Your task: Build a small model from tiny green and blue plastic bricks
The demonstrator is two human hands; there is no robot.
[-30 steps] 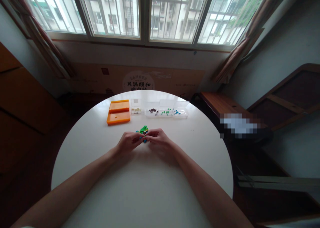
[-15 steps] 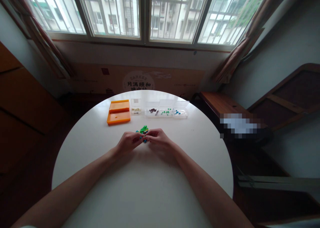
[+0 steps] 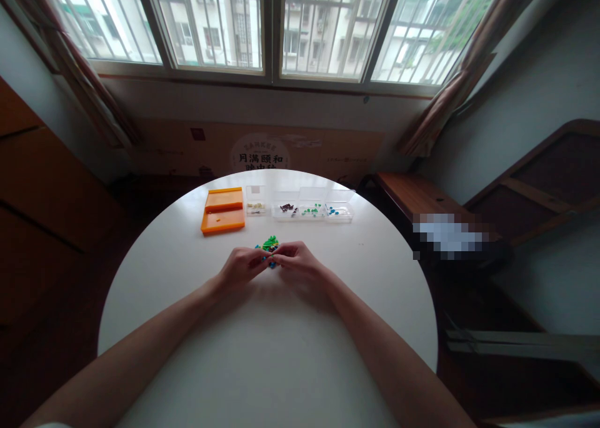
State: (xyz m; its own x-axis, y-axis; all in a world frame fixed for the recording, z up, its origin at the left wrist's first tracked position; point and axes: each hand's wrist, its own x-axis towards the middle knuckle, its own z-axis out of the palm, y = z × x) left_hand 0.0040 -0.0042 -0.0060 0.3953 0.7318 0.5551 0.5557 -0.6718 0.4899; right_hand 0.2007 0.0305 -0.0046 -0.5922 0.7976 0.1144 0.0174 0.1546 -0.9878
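Note:
A small model of building bricks (image 3: 270, 243), mostly bright green with bits of blue, yellow and dark brown, is at my fingertips over the white table. From the left, my left hand (image 3: 242, 264) is closed, its thumb and forefinger pinching at the model's near side. My right hand (image 3: 297, 257) pinches it from the other side, so the fingertips of both hands almost meet. Between them shows a tiny greenish spot, too small to name. My fingers cover part of the model, with blue pieces showing just below them.
Beyond my hands stands an orange tray (image 3: 223, 220) with a small orange piece in it. To its right are clear lidded boxes: one with cream pieces (image 3: 255, 210), then a row (image 3: 313, 216) holding dark brown, green and blue pieces. The round white table (image 3: 234, 365) has a curved edge.
Almost nothing differs. Both hands keep their pinch on the brick model in the same spot, and the boxes and tray stay where they were.

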